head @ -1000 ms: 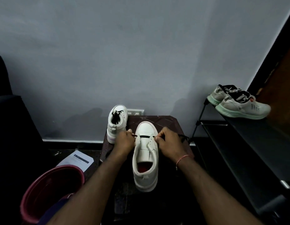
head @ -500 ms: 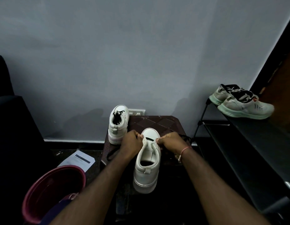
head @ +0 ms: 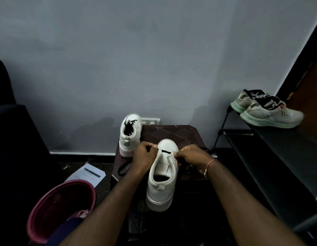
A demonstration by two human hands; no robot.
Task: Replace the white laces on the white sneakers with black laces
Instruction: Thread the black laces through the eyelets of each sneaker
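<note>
A: How many sneakers are counted on the surface?

B: Two white leather high-tops are seen on the dark brown tiled surface (head: 172,132). The near sneaker (head: 162,174) is at the centre, and the far sneaker (head: 130,135), at 11 o'clock, is laced in black.

A: And each grip?

B: Both are clenched. The flat black lace (head: 165,151), one bar across the near toe, is pinched by the left hand (head: 145,155) at 9 o'clock and by the right hand (head: 191,157) at 3 o'clock.

A: Elsewhere?

B: Two grey mint-soled running shoes (head: 271,112) are seen at 2 o'clock, and one maroon plastic bucket (head: 62,210) at 7 o'clock.
</note>
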